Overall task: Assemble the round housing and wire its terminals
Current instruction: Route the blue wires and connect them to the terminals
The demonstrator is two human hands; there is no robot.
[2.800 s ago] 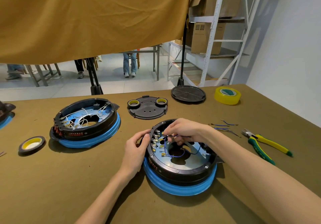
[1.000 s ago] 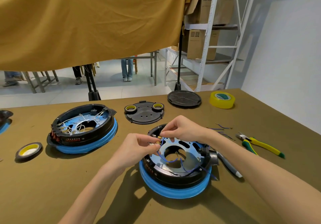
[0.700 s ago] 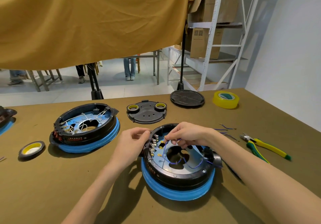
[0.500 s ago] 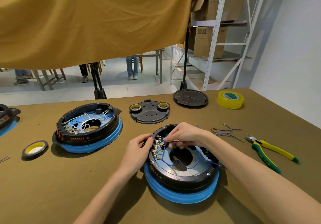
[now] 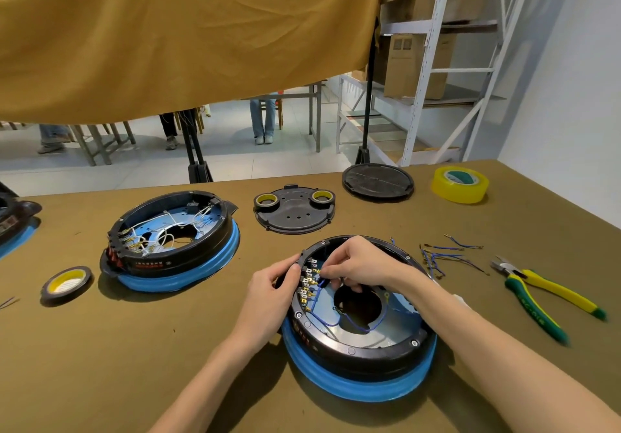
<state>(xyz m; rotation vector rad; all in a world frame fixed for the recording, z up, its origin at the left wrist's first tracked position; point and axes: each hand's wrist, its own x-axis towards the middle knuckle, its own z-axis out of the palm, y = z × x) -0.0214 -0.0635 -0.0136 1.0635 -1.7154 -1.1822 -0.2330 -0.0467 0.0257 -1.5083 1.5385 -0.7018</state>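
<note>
on the olive table (image 5: 134, 348), left hand (image 5: 268, 295) grips the housing (image 5: 359, 342) rim, right hand (image 5: 356, 264) pinches a blue wire (image 5: 316, 295).

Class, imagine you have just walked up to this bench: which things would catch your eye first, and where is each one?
First, the two hands at the near housing: the left hand grips its rim, while the right hand pinches a blue wire at the terminals. Next, a second housing with white wires sits to the left. The yellow tape at the far right and the pliers on the right also stand out.
</note>
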